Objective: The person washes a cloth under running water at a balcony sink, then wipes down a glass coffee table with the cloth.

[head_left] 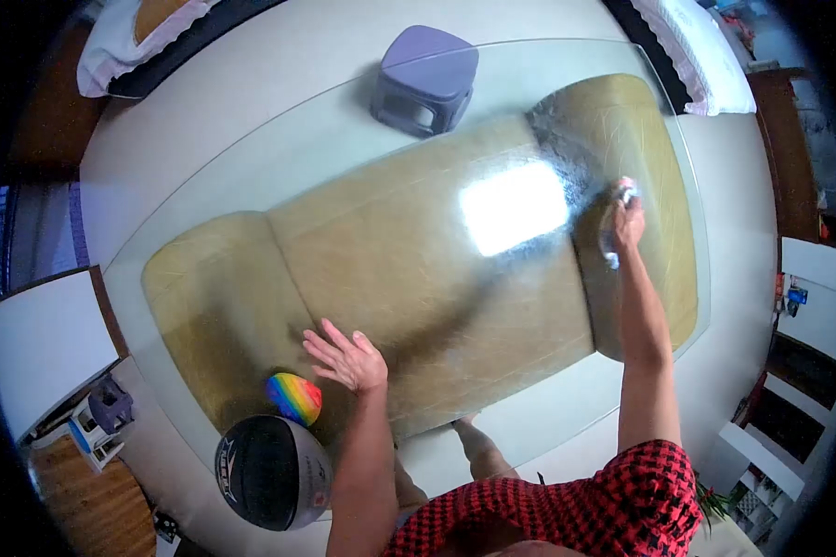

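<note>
Over the right part of the glass tabletop (418,382), my right hand (629,218) is closed on a crumpled whitish cloth (609,239), pressed against the glass. Beside it, a wet-looking smeared patch spreads over the glass. My left hand (350,358) has its fingers spread and holds nothing, above the lower left part of the glass. Just below and left of that hand lies a rainbow-striped object (294,399). A black and grey basketball (271,472) sits next to it, nearer to me. Through the glass shows a tan padded surface (418,241).
A purple stool (427,79) stands at the far side, partly seen through the glass. A round wooden table (93,501) is at the lower left, with a white cabinet (51,348) above it. White shelves (762,478) stand at the lower right. A bright reflection lies on the glass.
</note>
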Tool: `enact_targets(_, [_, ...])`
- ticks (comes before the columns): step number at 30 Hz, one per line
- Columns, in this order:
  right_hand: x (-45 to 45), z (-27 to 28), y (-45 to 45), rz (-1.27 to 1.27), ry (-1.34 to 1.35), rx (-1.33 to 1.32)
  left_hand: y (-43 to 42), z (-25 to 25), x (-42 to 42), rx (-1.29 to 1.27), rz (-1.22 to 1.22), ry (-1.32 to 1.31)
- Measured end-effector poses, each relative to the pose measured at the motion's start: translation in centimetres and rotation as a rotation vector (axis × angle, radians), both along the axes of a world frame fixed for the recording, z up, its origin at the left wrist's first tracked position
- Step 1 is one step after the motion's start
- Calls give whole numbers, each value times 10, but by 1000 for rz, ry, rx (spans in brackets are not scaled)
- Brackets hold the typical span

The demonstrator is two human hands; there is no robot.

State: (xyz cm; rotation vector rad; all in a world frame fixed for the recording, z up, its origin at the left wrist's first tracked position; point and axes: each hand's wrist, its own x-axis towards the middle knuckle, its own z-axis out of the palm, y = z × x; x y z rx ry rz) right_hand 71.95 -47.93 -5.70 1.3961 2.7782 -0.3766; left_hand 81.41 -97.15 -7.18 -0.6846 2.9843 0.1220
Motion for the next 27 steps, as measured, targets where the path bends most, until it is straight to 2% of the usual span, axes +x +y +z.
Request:
enact_targets(1, [-9,4,-13,64,118,-148,1,1,0,24,-7,12])
enact_targets(2, [-22,-1,-43,156,317,-177,0,2,0,44,-16,24])
enact_targets(3, [-42,29,-102,143,338,-342,0,2,-1,37,-12,26])
enact_targets(4, [-59,51,-154,236,202,-370,0,1,-2,33,-12,4])
enact_targets(6, [-78,-7,-227,699,207,-351,1,1,1,16,-11,-32])
enact_targets(7, [-83,-28,-272,998,464,-117,1,1,1,21,-8,-30])
enact_targets(9, [-100,-40,-334,1386,503,-82,0,-2,-3,14,-10,-25])
enact_targets(13, [-172,-11,-366,1400,478,-193,-6,-15,10,-62,-37,-7])
enact_targets(15, [-219,-43,-345,1337,619,0,-9,-22,7,-131,-59,41])
enact_targets(17, [-269,-56,-283,1011,592,-21,-10,-25,8,-123,-81,68])
enact_targets(18, [-278,-63,-239,955,698,301,-9,-24,7,-127,-81,73])
enact_targets(19, [-283,-58,-197,848,554,256,-8,-22,6,-115,-63,61])
enact_targets(20, [-283,-59,-150,759,392,243,-4,-20,7,-96,-45,50])
enact_targets(22, [-246,-45,-82,606,318,223,-3,-14,7,-86,-59,46])
enact_targets(24, [-205,-53,-28,417,276,262,0,-11,3,-120,-60,24])
enact_targets(25, [-186,-54,-4,265,197,182,1,-12,3,-100,-71,25])
enact_targets(27, [-157,-45,17,182,151,218,-1,-16,6,-133,-72,78])
